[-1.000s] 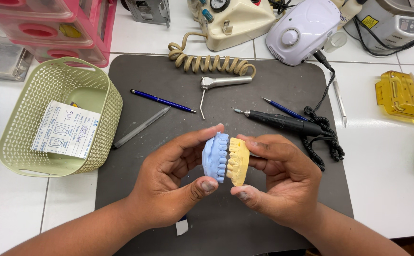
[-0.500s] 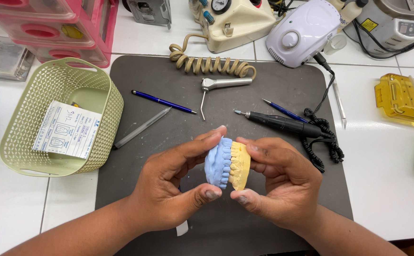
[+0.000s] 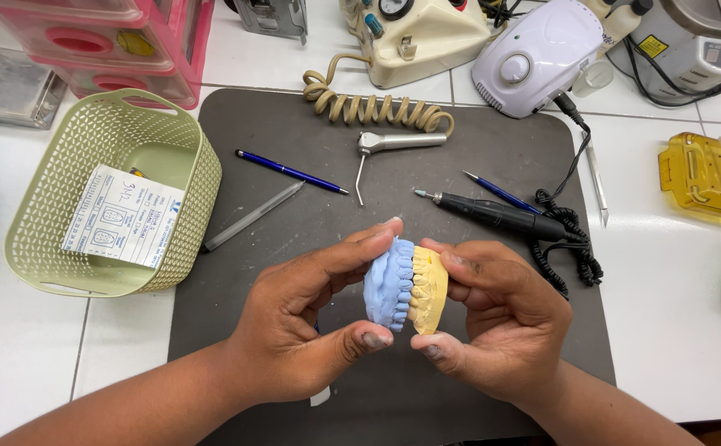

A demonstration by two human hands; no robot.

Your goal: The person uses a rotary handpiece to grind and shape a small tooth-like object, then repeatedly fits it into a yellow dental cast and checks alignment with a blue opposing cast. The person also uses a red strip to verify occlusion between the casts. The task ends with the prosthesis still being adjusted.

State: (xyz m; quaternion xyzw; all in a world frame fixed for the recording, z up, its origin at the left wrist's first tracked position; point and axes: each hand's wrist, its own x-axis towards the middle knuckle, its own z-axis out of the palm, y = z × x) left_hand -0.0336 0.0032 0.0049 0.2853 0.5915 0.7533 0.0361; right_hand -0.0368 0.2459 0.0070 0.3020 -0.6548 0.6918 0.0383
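1. We hold two dental casts pressed together over the dark mat (image 3: 236,149): the blue cast (image 3: 387,285) in our left hand (image 3: 302,330), the yellow cast (image 3: 429,289) in our right hand (image 3: 501,318). They sit at about 6 o'clock on the mat, raised above it.
2. Grip: left thumb under and fingers over the blue cast, clamped on it; right thumb under and fingers over the yellow cast, likewise clamped. The two hands nearly meet at the thumbs.
3. The tooth rows face each other and touch along the seam. We judge the casts are already brought into bite; whether the fit is fully seated we cannot tell from this angle.
4. At 12 o'clock from the casts lies a metal air nozzle (image 3: 393,144) on a coiled hose (image 3: 368,107). At 1 to 2 o'clock lies a black handpiece (image 3: 492,215) with its coiled cord, untouched.
5. At 11 o'clock lie a blue pen (image 3: 290,172) and a grey tool (image 3: 253,216).
6. At 9 to 10 o'clock stands a green basket (image 3: 183,144) with a printed slip (image 3: 125,216) inside.
7. Judgement: checking is under way; no tool is in hand, so any trimming is not begun.
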